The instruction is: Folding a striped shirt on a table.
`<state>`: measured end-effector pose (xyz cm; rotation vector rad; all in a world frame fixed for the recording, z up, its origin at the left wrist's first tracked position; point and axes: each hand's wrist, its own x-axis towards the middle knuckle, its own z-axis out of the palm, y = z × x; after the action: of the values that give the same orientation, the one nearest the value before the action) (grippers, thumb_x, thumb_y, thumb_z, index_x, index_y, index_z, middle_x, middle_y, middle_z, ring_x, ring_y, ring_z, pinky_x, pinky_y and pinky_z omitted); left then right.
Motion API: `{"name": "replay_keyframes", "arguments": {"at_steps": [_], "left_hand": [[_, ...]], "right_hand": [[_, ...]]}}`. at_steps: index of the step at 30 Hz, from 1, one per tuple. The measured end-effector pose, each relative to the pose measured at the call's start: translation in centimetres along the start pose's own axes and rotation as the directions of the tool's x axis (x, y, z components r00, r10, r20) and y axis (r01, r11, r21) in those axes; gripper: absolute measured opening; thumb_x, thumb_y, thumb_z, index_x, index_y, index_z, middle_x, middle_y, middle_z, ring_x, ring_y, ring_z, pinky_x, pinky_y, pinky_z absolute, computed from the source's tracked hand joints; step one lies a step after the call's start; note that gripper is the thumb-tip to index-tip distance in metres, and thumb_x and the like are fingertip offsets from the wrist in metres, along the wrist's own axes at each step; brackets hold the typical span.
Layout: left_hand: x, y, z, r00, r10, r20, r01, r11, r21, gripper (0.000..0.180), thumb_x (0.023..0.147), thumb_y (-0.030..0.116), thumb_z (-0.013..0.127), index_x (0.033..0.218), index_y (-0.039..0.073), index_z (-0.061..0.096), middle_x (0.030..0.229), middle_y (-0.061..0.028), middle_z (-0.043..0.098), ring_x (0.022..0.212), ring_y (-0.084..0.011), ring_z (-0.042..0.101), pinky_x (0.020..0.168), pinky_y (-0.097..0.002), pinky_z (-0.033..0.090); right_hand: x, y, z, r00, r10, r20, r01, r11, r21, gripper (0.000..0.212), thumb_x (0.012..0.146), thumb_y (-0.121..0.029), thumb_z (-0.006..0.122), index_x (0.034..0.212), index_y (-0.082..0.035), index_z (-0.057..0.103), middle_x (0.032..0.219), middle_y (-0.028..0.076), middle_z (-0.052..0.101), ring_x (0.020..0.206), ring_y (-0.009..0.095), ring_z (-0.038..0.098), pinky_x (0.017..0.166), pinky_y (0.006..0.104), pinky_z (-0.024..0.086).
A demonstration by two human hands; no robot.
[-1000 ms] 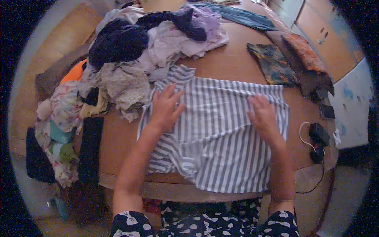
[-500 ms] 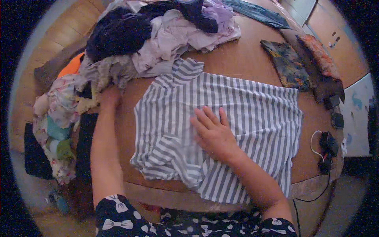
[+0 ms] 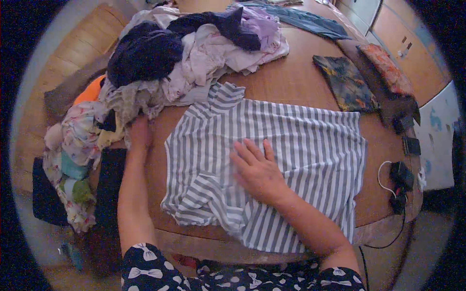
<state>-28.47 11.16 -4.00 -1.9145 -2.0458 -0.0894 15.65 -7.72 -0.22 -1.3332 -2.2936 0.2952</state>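
Note:
A grey-and-white striped shirt [image 3: 310, 140] is spread across the brown tabletop, its collar end to the left and one short sleeve bunched at the lower left. My right hand [image 3: 258, 172] rests flat on its middle, fingers stretched and slightly apart. Farther left, my left hand [image 3: 140, 133] reaches to the near edge of a large heap of clothes [image 3: 199, 58]. Its fingers are blurred and partly hidden by beige-grey fabric [image 3: 141, 97], so their grip cannot be made out.
A folded dark patterned cloth [image 3: 345, 82] lies at the far right, near an orange-patterned folded item [image 3: 388, 70]. Black adapters with cables [image 3: 401, 177] sit along the right edge. Floral clothing [image 3: 80, 126] hangs over the left edge, beside dark fabric [image 3: 110, 182].
The whole view has shifted slightly. My right hand stays flat on the shirt, and my left hand remains at the heap's edge.

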Motion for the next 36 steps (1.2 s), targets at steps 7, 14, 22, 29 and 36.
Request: {"name": "replay_keyframes", "arguments": {"at_steps": [7,14,22,29,36], "left_hand": [[-6.1,11.3,-10.0,0.811,0.366,-0.457,-0.453,0.887,-0.093,0.029,0.088,0.010,0.058,0.116,0.007,0.066,0.122,-0.0174,0.064,0.113,-0.0378,0.059,0.095,-0.0519,0.045],[0.2,21.0,-8.8,0.928,0.369,-0.056,-0.324,0.722,-0.612,0.029,0.094,0.020,0.059,0.118,0.005,0.066,0.120,-0.0214,0.065,0.111,-0.0389,0.062,0.093,-0.0449,0.050],[0.5,22.6,-9.5,0.974,0.206,0.094,-0.169,0.939,-0.301,0.029,0.088,0.032,0.065,0.098,0.004,0.069,0.103,-0.0201,0.068,0.095,-0.0386,0.067,0.080,-0.0518,0.052],[-2.6,22.9,-11.1,0.870,0.479,-0.116,-0.480,0.772,-0.417,0.041,0.079,0.022,0.071,0.116,0.005,0.065,0.115,-0.0170,0.064,0.107,-0.0380,0.061,0.092,-0.0459,0.049],[0.4,23.9,-9.5,0.782,0.624,-0.009,-0.434,0.534,-0.725,0.050,0.075,0.011,0.064,0.124,0.005,0.061,0.121,-0.0184,0.063,0.114,-0.0403,0.058,0.100,-0.0421,0.046]], "right_hand": [[-0.6,1.1,0.1,1.000,0.006,-0.013,-0.005,1.000,0.027,0.045,0.089,-0.023,0.066,0.130,-0.008,0.057,0.149,0.011,0.046,0.143,0.032,0.037,0.117,0.0611,0.020],[-0.3,0.8,0.9,0.999,-0.015,-0.034,0.016,0.999,0.035,0.044,0.089,-0.023,0.066,0.129,-0.008,0.057,0.147,0.012,0.047,0.142,0.033,0.038,0.116,0.0621,0.021],[-0.2,0.5,0.6,0.997,-0.021,-0.079,0.025,0.998,0.052,0.042,0.088,-0.022,0.066,0.126,-0.008,0.057,0.146,0.012,0.048,0.141,0.033,0.039,0.115,0.0629,0.024],[-0.5,1.1,1.2,0.995,-0.008,-0.099,0.014,0.998,0.057,0.042,0.086,-0.021,0.066,0.125,-0.008,0.058,0.143,0.012,0.050,0.140,0.033,0.040,0.115,0.0632,0.024],[-0.3,1.1,0.8,0.999,-0.005,-0.044,0.007,0.999,0.047,0.043,0.088,-0.023,0.064,0.128,-0.008,0.057,0.144,0.012,0.049,0.141,0.033,0.039,0.116,0.0629,0.023]]}}
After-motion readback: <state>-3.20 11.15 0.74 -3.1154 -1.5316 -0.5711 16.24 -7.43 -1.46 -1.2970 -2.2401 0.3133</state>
